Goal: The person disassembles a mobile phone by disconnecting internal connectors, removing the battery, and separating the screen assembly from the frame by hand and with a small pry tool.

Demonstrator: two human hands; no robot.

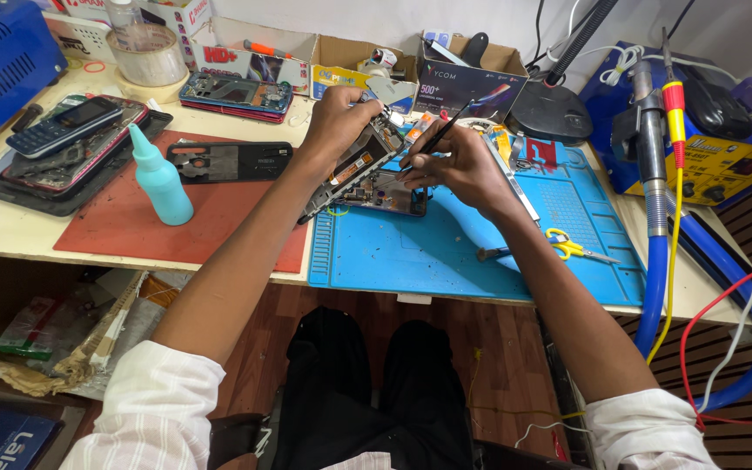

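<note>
Opened phone (360,165) sits at top-left corner of the blue mat (480,252), tilted up on edge, frame + internals exposed, partly over a 2nd board/screen piece (389,193) lying flat on the mat.

Left hand (337,117) clamped round the phone's upper end, fingers curled over top edge, holding it tilted. Right hand (459,161) pinched narrow on a thin black tool (441,130), tip at the phone's right edge; whether tip touches, can't tell.

Rest, big to small, all rel. to blue mat:
- red mat (132,222) butts its left edge
- blue/yellow station (707,139) off its right side, w/ blue hose (654,261) running down past the bench edge
- pile of phones (67,144) far left, beyond red mat
- cardboard boxes (467,74) behind its top edge
- black back cover (228,161) on red mat, near left
- teal squeeze bottle (160,178) upright on red mat
- yellow-handled scissors (572,248) on its right part
</note>
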